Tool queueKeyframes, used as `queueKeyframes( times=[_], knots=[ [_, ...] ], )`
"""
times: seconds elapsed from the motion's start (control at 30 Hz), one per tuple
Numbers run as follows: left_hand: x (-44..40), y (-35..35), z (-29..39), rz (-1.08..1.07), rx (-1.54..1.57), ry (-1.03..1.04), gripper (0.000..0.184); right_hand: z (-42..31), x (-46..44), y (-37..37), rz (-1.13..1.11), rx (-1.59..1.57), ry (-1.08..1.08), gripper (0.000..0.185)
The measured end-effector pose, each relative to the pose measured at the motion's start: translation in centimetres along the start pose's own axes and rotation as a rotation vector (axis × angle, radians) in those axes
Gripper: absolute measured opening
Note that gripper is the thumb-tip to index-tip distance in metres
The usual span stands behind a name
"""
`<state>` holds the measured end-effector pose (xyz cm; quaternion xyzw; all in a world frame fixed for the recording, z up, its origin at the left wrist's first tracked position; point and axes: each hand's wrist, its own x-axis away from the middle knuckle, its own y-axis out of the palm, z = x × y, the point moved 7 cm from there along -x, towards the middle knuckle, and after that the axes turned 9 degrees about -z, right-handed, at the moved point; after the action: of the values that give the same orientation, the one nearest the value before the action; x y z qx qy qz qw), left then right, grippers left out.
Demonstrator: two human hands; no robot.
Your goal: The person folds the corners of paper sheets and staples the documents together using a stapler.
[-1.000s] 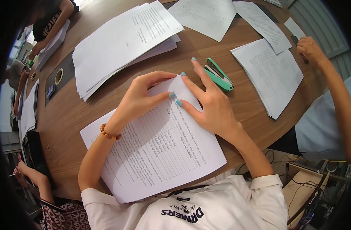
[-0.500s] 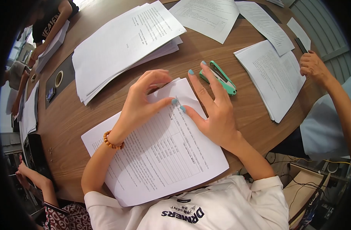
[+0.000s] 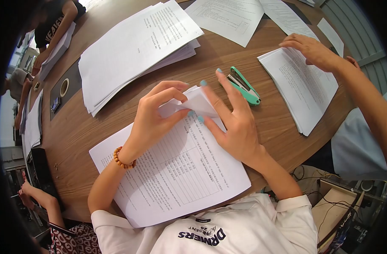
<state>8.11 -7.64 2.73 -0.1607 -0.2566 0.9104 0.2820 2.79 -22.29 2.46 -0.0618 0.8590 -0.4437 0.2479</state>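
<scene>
A printed paper stack [image 3: 176,169] lies slanted before me, its top sheet buckled up near the far edge. My left hand [image 3: 157,112], with a wooden bead bracelet [image 3: 123,158] on the wrist, curls its fingers over the raised part of that sheet, its thumb pressing below. My right hand [image 3: 238,125] has its fingers spread; its thumb touches the printed page and its blurred index finger hovers by the sheet's far edge. Just beyond the right fingers, a green stapler [image 3: 243,86] lies with its arm raised.
A large paper pile [image 3: 134,55] lies beyond my left hand. At right, a nearby person's hand [image 3: 312,53] is over another stack [image 3: 303,89]. A tape roll [image 3: 64,87] sits on a dark mat at left. Other people are along the left side.
The top sheet's far part has buckled upward between my hands. My right index finger has shifted slightly left. The neighbour's hand has moved left over the right stack.
</scene>
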Motion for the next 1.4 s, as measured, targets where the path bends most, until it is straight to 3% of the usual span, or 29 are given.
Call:
queueKeyframes(
  times=[0.03,0.13,0.27,0.5,0.57,0.77,0.87,1.03,1.27,1.33,1.4],
  knots=[
    [0.1,0.1,0.0,0.000,0.000,0.000,0.022,0.6,0.0,0.0,-0.009,-0.133,0.092,0.045],
    [0.6,0.1,-0.4,0.020,0.030,-0.034,0.018,0.6,-0.1,0.1,-0.062,-0.071,0.052,0.049],
    [1.3,0.0,-0.1,0.107,-0.198,0.027,0.016,0.6,-0.3,0.7,-0.117,-0.068,0.054,0.054],
    [1.8,0.2,1.8,0.205,-0.465,0.064,0.015,0.0,-0.4,0.7,-0.106,0.013,-0.007,0.041],
    [1.8,0.2,1.7,0.202,-0.467,0.058,0.016,-0.2,-0.3,0.6,-0.084,0.035,-0.032,0.036],
    [1.8,0.1,1.4,0.187,-0.442,0.043,0.016,0.7,-0.4,0.5,-0.067,-0.071,0.094,0.051],
    [1.8,0.2,1.3,0.189,-0.432,0.043,0.016,0.1,-0.7,0.5,-0.120,0.010,0.039,0.053],
    [1.9,0.0,1.4,0.222,-0.418,0.050,0.016,-0.5,-0.4,0.5,-0.025,0.081,-0.041,0.044],
    [2.1,0.0,1.3,0.236,-0.462,0.056,0.018,-1.2,0.0,0.4,0.055,0.156,-0.084,0.048],
    [2.0,0.0,1.4,0.246,-0.469,0.053,0.019,0.0,0.1,0.4,0.084,-0.009,0.075,0.054],
    [1.9,-0.3,1.5,0.294,-0.382,0.011,0.020,0.1,0.0,0.5,0.050,-0.007,0.070,0.056]
  ],
)
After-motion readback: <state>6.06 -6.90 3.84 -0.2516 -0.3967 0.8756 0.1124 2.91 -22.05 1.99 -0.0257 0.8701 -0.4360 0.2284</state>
